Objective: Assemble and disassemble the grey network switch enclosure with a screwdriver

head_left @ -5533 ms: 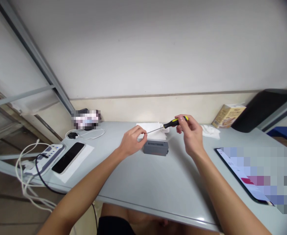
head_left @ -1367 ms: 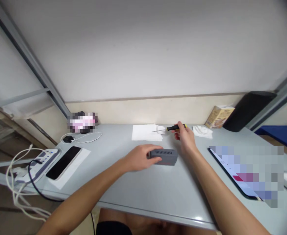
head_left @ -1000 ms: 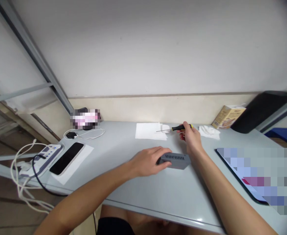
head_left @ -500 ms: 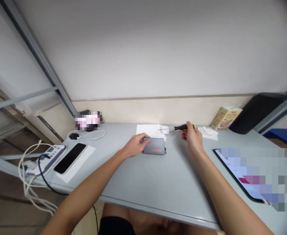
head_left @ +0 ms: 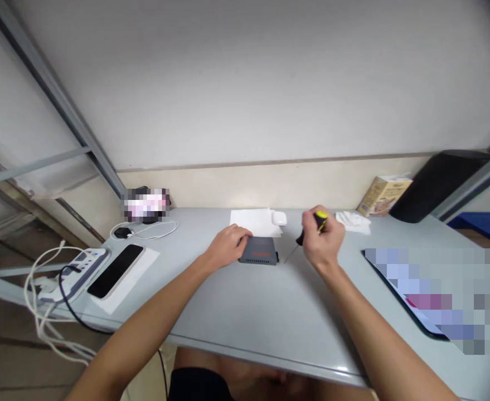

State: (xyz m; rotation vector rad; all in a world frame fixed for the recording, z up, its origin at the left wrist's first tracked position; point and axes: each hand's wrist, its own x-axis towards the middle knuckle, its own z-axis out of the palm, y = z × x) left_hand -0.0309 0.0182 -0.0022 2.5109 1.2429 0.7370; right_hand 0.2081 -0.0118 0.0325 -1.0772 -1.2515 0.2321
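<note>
A flat dark grey box (head_left: 258, 250) with orange lettering and a row of vent slots lies on the desk. My left hand (head_left: 230, 245) is closed on its left side, thumb at the near part and fingers over the far edge. In my right hand (head_left: 320, 236) is a screwdriver (head_left: 300, 239) with a black and yellow handle, gripped in a fist. Its thin shaft points down and left, the tip close to the box's right side. I cannot tell whether the tip touches anything.
Behind the box lie white paper (head_left: 251, 221) and a small white case (head_left: 279, 218). A phone (head_left: 117, 271) and a power strip (head_left: 75, 273) with cables are at the left. Tissue (head_left: 353, 220), a yellow carton (head_left: 384, 196), a black cylinder (head_left: 439, 186) and a tablet (head_left: 407, 301) are at the right.
My right hand has turned the screwdriver from roughly level to pointing down and brought its tip near the box's right side. The box has tilted, and its vented near side now shows.
</note>
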